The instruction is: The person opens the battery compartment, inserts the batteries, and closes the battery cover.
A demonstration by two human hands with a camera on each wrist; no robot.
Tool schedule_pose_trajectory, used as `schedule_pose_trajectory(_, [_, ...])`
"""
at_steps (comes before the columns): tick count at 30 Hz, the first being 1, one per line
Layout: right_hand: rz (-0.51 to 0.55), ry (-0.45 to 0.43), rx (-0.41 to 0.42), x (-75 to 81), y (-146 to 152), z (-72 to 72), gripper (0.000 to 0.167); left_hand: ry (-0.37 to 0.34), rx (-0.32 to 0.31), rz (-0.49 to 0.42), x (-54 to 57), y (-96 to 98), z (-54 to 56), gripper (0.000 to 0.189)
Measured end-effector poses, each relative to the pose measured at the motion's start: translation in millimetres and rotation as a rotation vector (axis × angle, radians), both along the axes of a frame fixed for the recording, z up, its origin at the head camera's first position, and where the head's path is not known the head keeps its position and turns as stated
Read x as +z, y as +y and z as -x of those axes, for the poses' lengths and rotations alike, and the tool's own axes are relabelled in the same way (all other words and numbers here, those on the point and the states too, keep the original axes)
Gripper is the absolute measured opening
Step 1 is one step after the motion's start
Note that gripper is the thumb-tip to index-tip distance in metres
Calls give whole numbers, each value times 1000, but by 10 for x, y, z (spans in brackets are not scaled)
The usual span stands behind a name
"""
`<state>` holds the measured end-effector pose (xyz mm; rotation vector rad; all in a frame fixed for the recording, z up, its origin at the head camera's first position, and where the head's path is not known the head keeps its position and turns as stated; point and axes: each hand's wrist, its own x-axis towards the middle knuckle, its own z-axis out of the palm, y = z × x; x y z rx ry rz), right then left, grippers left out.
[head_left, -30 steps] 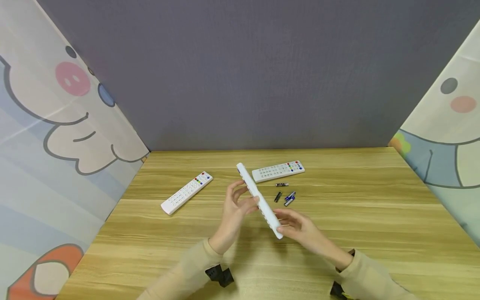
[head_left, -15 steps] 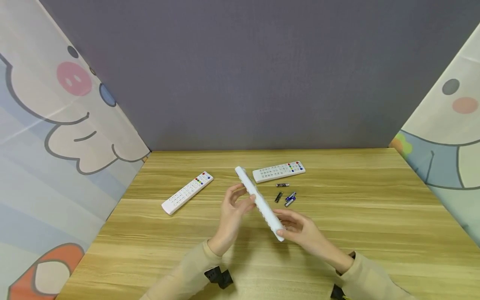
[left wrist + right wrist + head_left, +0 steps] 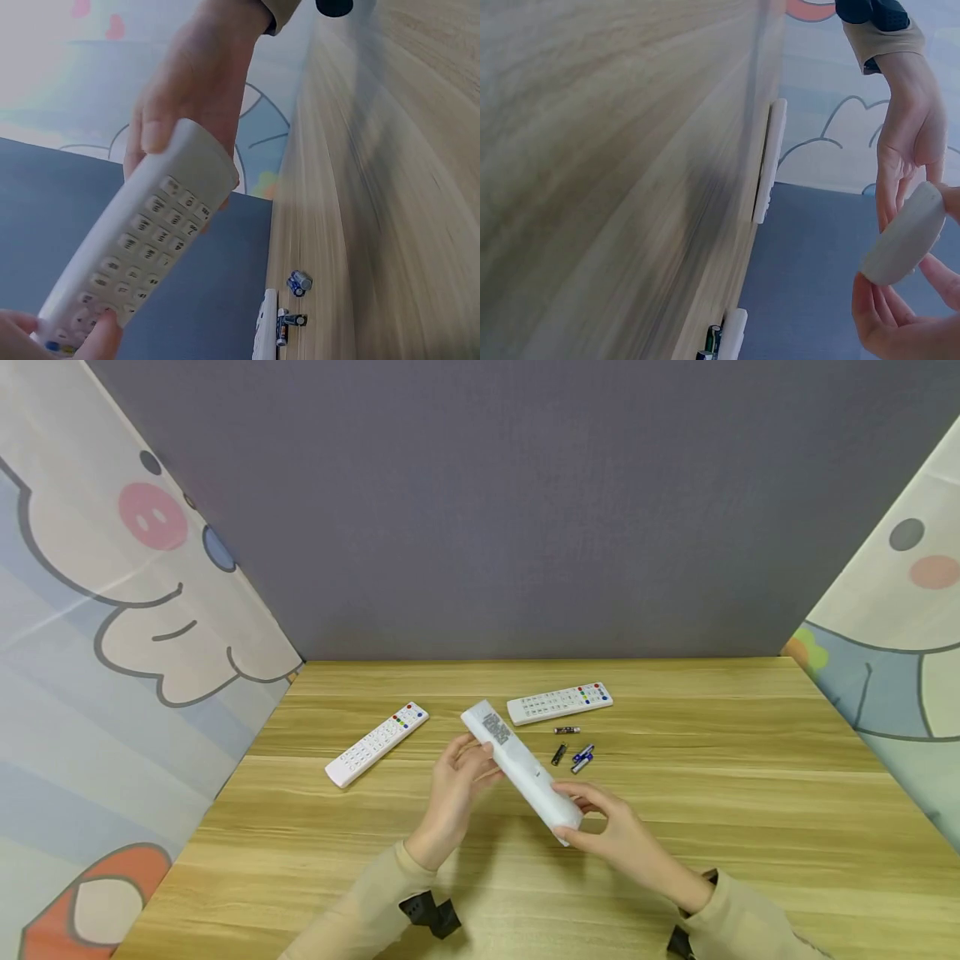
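A white remote control (image 3: 534, 778) is held aslant above the table, its back with a grey printed label turned up in the head view. My left hand (image 3: 453, 789) grips it by the far half, thumb on the back edge. The near end is pinched by my right hand (image 3: 617, 837) between thumb and fingers. From the left wrist view the button side of the remote (image 3: 146, 232) shows, facing down. Beyond the right hand lie two black batteries (image 3: 560, 753) and two blue-and-silver batteries (image 3: 582, 763), all loose on the wood.
On the wooden table (image 3: 712, 760), a second white remote (image 3: 377, 744) lies buttons up at the left. A third remote (image 3: 560, 702) rests behind the batteries. A grey panel (image 3: 525, 510) stands along the back edge, with printed cloth (image 3: 60, 693) at the sides.
The held remote has rolled from its narrow edge so that its labelled back now shows. My left hand has shifted slightly left and down; both hands keep their grip.
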<state>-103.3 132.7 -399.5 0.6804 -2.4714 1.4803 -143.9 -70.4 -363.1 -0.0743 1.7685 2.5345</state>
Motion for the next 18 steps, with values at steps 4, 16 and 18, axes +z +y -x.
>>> schedule_pose_trajectory(4, [-78, 99, -65, -9, -7, -14, 49, -40, -21, 3, -6, -14, -2, 36])
schedule_pose_trajectory(16, [-213, 349, -114, -5, -20, -35, 55, -96, -66, -37, -9, -28, -26, 34])
schedule_pose_trajectory(18, [-236, 386, -111, -10, -12, -38, 56, -100, -69, -40, -6, -26, -32, 34])
